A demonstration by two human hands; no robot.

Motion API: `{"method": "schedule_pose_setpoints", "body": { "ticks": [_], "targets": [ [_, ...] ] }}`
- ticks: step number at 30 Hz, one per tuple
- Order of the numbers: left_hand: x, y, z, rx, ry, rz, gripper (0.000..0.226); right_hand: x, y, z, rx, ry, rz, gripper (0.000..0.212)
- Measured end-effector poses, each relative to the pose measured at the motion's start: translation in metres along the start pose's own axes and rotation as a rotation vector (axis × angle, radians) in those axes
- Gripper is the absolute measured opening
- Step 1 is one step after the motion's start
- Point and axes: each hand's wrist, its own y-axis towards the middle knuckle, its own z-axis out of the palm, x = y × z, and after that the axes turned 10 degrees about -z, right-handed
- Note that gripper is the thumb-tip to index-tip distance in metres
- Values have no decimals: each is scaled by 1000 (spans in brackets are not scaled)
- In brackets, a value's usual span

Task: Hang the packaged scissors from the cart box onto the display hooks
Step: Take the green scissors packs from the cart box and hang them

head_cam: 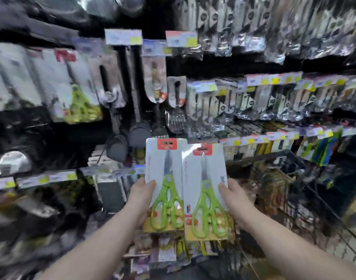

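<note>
I hold two carded packs of green-handled scissors upright, side by side in front of me. My left hand grips the left pack by its left edge. The right pack is held at its right edge by my right hand. Each card is white with a red hang tab at the top. Matching green scissors packs hang on the display at the upper left. Below my hands lie more packs in the cart box, blurred.
Dark display shelving fills the view with hanging kitchen tools, ladles and rows of bagged utensils on hooks with price tags. A black wire cart basket stands at the right. The image is blurred by motion.
</note>
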Motion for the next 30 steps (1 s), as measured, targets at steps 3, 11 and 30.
{"method": "schedule_pose_setpoints", "body": {
  "ticks": [3, 11, 30],
  "targets": [
    [-5, -19, -76, -89, -47, 30, 31, 33, -19, 63, 78, 48, -60, 24],
    [-18, -72, -222, -301, -65, 123, 31, 111, -70, 187, 198, 106, -202, 23],
    [-84, -56, -341, -615, -112, 306, 13, 218, -27, 309, 321, 87, -368, 24]
  ]
}}
